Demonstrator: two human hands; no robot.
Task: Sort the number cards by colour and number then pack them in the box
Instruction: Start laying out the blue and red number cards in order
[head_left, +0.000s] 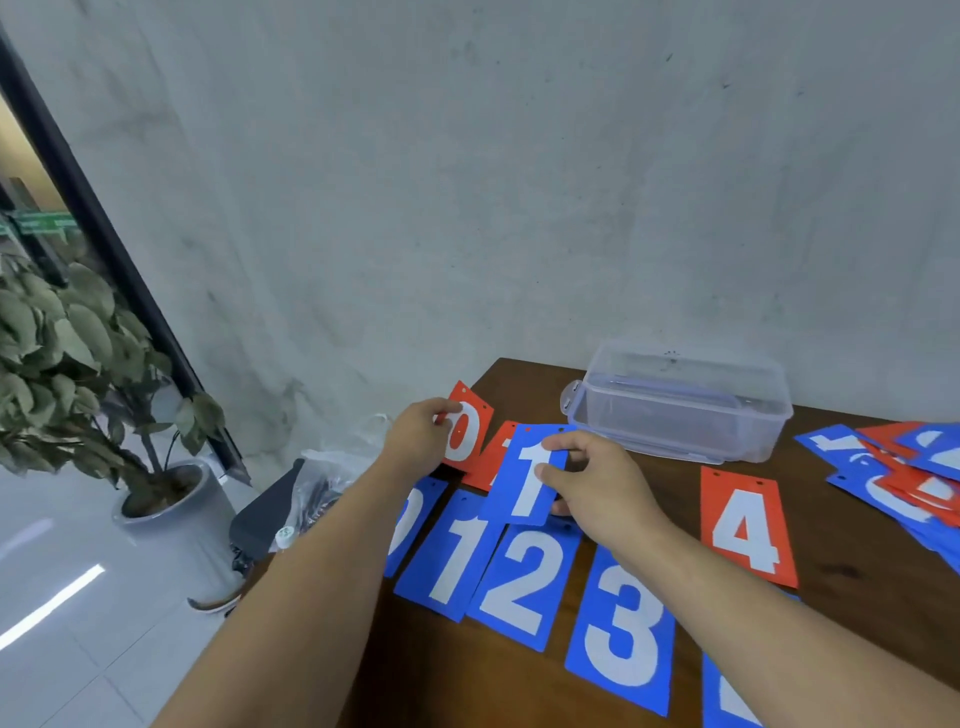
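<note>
The left hand reaches to the far left corner of the dark wooden counter, its grip pinching the left edge of a red 0 card between thumb and fingers; the card sits tilted, and whether it touches the counter cannot be told. The right hand holds a blue 1 card, the grip closed on its right side with the thumb on the face and a finger curled over the top edge. This card lies over part of another red card, whose number is mostly hidden. Nearer the person a row of blue cards lies flat, side by side: a blue 0 partly behind the left forearm, a second blue 1, a blue 2 and a blue 3. A red 4 card lies alone to the right of the right wrist. A clear plastic box stands at the far edge by the wall, just beyond the right hand. A loose pile of mixed red and blue cards overlaps at the right edge. Off the counter to the left, a potted plant stands on the tiled floor, with a plastic bag near it.
</note>
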